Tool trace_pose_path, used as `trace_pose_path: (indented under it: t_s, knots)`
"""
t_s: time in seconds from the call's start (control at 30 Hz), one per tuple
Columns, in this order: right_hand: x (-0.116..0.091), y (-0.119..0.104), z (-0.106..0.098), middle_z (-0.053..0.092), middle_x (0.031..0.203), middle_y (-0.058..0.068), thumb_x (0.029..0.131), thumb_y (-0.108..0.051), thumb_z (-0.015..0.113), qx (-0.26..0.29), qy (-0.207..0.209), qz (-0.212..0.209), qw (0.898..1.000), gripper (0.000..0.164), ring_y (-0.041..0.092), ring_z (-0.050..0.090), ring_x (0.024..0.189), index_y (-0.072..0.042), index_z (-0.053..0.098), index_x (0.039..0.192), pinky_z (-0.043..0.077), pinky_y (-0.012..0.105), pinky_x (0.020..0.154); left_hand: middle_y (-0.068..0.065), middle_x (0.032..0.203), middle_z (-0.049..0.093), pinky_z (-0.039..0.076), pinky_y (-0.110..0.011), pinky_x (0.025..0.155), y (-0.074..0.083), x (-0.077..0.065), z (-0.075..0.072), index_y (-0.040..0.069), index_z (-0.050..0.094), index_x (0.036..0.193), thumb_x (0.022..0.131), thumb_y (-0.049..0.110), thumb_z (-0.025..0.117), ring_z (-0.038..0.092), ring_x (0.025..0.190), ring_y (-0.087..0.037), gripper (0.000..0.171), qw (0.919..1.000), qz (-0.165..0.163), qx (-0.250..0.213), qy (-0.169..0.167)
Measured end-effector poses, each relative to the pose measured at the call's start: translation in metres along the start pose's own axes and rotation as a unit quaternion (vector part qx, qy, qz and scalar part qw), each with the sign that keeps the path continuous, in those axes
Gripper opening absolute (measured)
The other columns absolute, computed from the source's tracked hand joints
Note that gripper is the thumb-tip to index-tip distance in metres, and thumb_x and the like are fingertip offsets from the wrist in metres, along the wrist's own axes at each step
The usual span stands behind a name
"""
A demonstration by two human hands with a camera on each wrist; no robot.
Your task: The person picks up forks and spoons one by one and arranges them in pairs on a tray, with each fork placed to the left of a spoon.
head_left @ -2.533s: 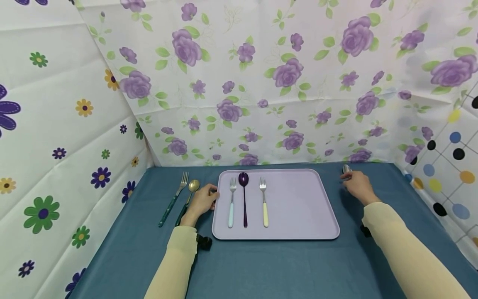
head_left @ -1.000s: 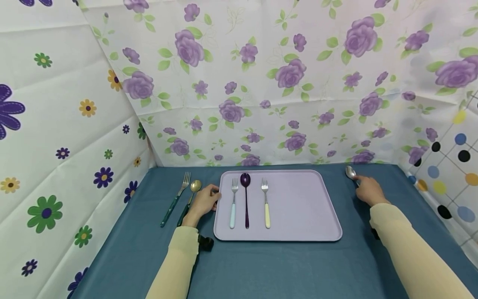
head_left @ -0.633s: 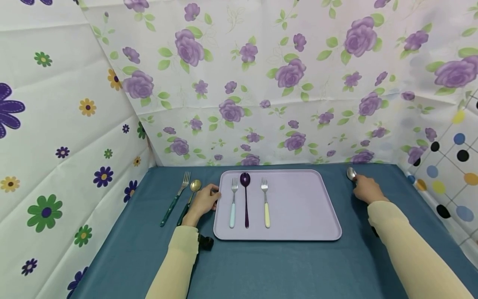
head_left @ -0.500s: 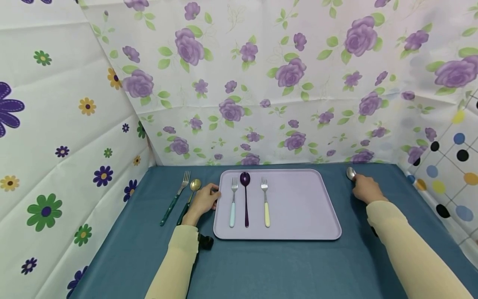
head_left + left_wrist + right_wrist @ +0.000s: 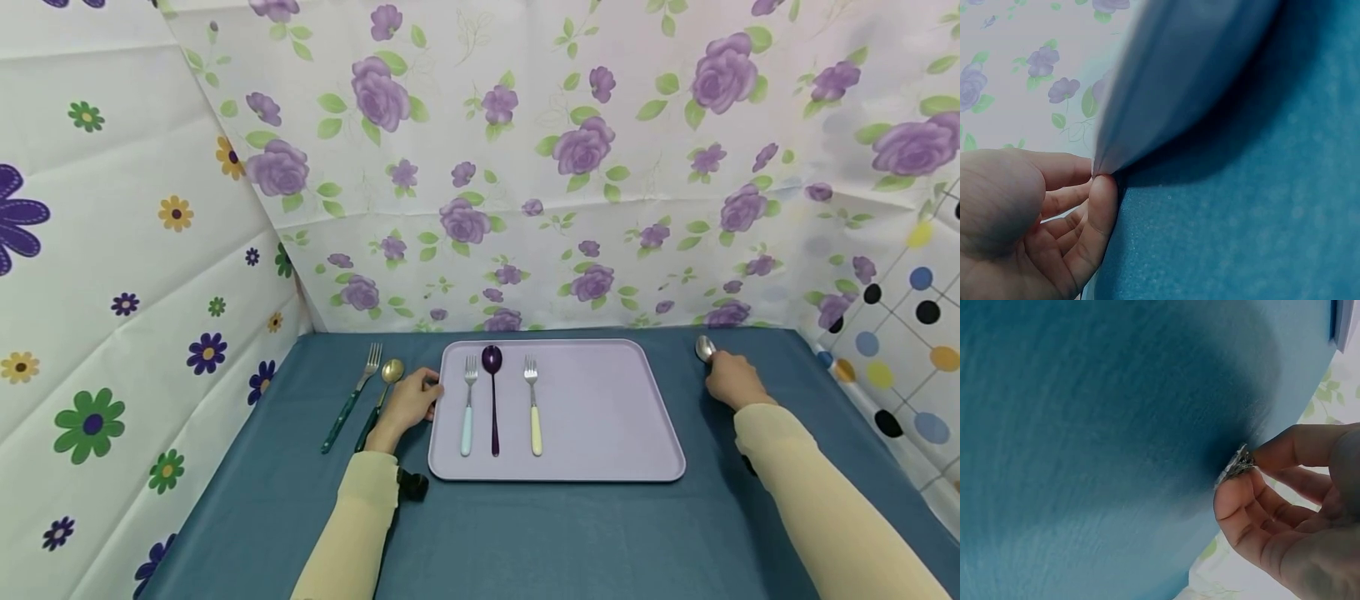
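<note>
My left hand [image 5: 407,402] is at the left rim of the lilac tray [image 5: 600,417]; in the left wrist view thumb and forefinger pinch the rim's edge. A fork with a pale blue handle [image 5: 467,417], a dark purple spoon [image 5: 492,362] and a fork with a pale yellow handle [image 5: 535,417] lie upright in a row on the tray's left half. Far right, my right hand [image 5: 737,381] pinches a silver spoon [image 5: 704,349], its bowl pointing away from me. In the right wrist view the spoon's patterned metal handle end [image 5: 1235,465] shows between thumb and fingers; the bowl is out of that view.
Left of the tray lie a fork with a green handle [image 5: 352,408] and a gold-bowled spoon [image 5: 392,372] with a dark green handle, partly behind my left hand. Blue cloth [image 5: 555,542] covers the table. Flowered sheets [image 5: 525,267] hang close behind and beside it.
My right hand has come a little nearer and to the right with the silver spoon, its fingers shifting from the bowl end to the handle. The left hand and tray stay put.
</note>
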State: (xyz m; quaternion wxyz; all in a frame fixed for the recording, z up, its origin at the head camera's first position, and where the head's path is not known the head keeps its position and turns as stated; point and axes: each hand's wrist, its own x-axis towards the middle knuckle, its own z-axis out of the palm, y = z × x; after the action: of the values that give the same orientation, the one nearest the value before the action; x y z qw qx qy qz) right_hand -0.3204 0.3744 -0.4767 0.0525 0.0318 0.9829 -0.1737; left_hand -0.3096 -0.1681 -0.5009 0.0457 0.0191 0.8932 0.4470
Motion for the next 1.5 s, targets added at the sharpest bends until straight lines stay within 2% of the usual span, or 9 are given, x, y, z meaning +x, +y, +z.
trace_pose_path:
  t_s: [0.17, 0.37, 0.47, 0.57, 0.63, 0.87, 0.97, 1.17, 1.5]
  knots:
    - [-0.0038, -0.0053, -0.0012, 0.052, 0.111, 0.045, 0.09, 0.0, 0.045, 0.015, -0.005, 0.016, 1.0, 0.04, 0.048, 0.059, 0.084, 0.017, 0.052, 0.125, 0.048, 0.054, 0.066, -0.009, 0.082, 0.062, 0.054, -0.03, 0.054, -0.0003, 0.0003, -0.0005, 0.002, 0.057, 0.128, 0.1, 0.019, 0.056, 0.061, 0.058, -0.016, 0.032, 1.0, -0.002, -0.002, 0.001]
    - [-0.006, -0.0065, -0.0031, 0.056, 0.096, 0.039, 0.087, -0.001, 0.045, 0.034, -0.003, 0.019, 0.999, 0.027, 0.04, 0.057, 0.073, 0.015, 0.058, 0.105, 0.047, 0.048, 0.061, -0.009, 0.083, 0.062, 0.054, -0.03, 0.054, -0.0004, 0.0003, -0.0006, 0.002, 0.057, 0.129, 0.101, 0.019, 0.056, 0.061, 0.059, -0.016, 0.033, 1.0, -0.001, -0.003, -0.001]
    - [-0.0066, -0.0066, -0.0048, 0.055, 0.108, 0.042, 0.087, -0.001, 0.045, 0.04, -0.002, 0.018, 0.999, 0.037, 0.045, 0.058, 0.08, 0.015, 0.057, 0.118, 0.048, 0.05, 0.065, -0.01, 0.082, 0.062, 0.054, -0.03, 0.054, 0.0, 0.0003, -0.0007, 0.002, 0.057, 0.129, 0.101, 0.019, 0.056, 0.061, 0.058, -0.016, 0.033, 1.0, -0.002, -0.004, -0.001]
    - [-0.0066, -0.0068, -0.006, 0.045, 0.126, 0.045, 0.088, -0.002, 0.045, 0.039, -0.006, 0.02, 0.999, 0.051, 0.053, 0.055, 0.097, 0.017, 0.045, 0.135, 0.048, 0.056, 0.074, -0.01, 0.082, 0.062, 0.054, -0.03, 0.054, 0.0002, 0.0, -0.0008, 0.002, 0.057, 0.128, 0.1, 0.019, 0.056, 0.061, 0.058, -0.017, 0.032, 1.0, -0.003, -0.003, -0.001]
    - [-0.0067, -0.0068, -0.0065, 0.042, 0.131, 0.044, 0.089, -0.003, 0.045, 0.037, -0.009, 0.023, 0.999, 0.054, 0.055, 0.053, 0.102, 0.017, 0.041, 0.138, 0.048, 0.058, 0.077, -0.01, 0.082, 0.062, 0.054, -0.03, 0.054, 0.0, 0.0001, -0.0008, 0.002, 0.058, 0.128, 0.1, 0.019, 0.057, 0.061, 0.058, -0.017, 0.032, 1.0, -0.003, -0.002, 0.0]
    - [-0.0072, -0.0051, -0.0069, 0.056, 0.104, 0.036, 0.089, -0.003, 0.045, 0.051, -0.026, 0.031, 0.998, 0.045, 0.035, 0.055, 0.073, 0.018, 0.048, 0.129, 0.046, 0.044, 0.063, -0.009, 0.082, 0.062, 0.054, -0.03, 0.054, -0.0009, 0.0005, -0.0002, 0.002, 0.058, 0.128, 0.101, 0.019, 0.057, 0.061, 0.058, -0.016, 0.032, 1.0, -0.001, -0.001, 0.0]
    - [-0.0079, -0.0046, -0.0071, 0.056, 0.103, 0.035, 0.089, -0.002, 0.045, 0.051, -0.026, 0.032, 0.998, 0.044, 0.033, 0.054, 0.072, 0.017, 0.049, 0.128, 0.045, 0.043, 0.062, -0.009, 0.082, 0.062, 0.054, -0.03, 0.054, -0.0009, 0.0006, -0.0003, 0.002, 0.058, 0.128, 0.101, 0.019, 0.057, 0.061, 0.058, -0.016, 0.032, 1.0, 0.001, -0.002, 0.0]
    - [-0.0092, -0.0039, -0.0083, 0.057, 0.095, 0.032, 0.088, -0.002, 0.045, 0.052, -0.031, 0.036, 0.998, 0.033, 0.035, 0.053, 0.072, 0.014, 0.056, 0.115, 0.044, 0.045, 0.063, -0.009, 0.082, 0.062, 0.054, -0.03, 0.054, -0.0009, 0.0006, -0.0005, 0.002, 0.058, 0.128, 0.1, 0.018, 0.057, 0.061, 0.058, -0.017, 0.032, 1.0, 0.001, -0.004, -0.001]
    - [-0.0098, -0.0051, -0.0101, 0.057, 0.097, 0.033, 0.089, -0.001, 0.045, 0.048, -0.029, 0.03, 0.998, 0.038, 0.035, 0.054, 0.072, 0.016, 0.054, 0.122, 0.044, 0.043, 0.061, -0.009, 0.082, 0.062, 0.054, -0.03, 0.054, -0.0008, 0.0006, -0.0006, 0.002, 0.058, 0.128, 0.101, 0.019, 0.056, 0.061, 0.058, -0.017, 0.032, 1.0, 0.001, -0.002, -0.002]
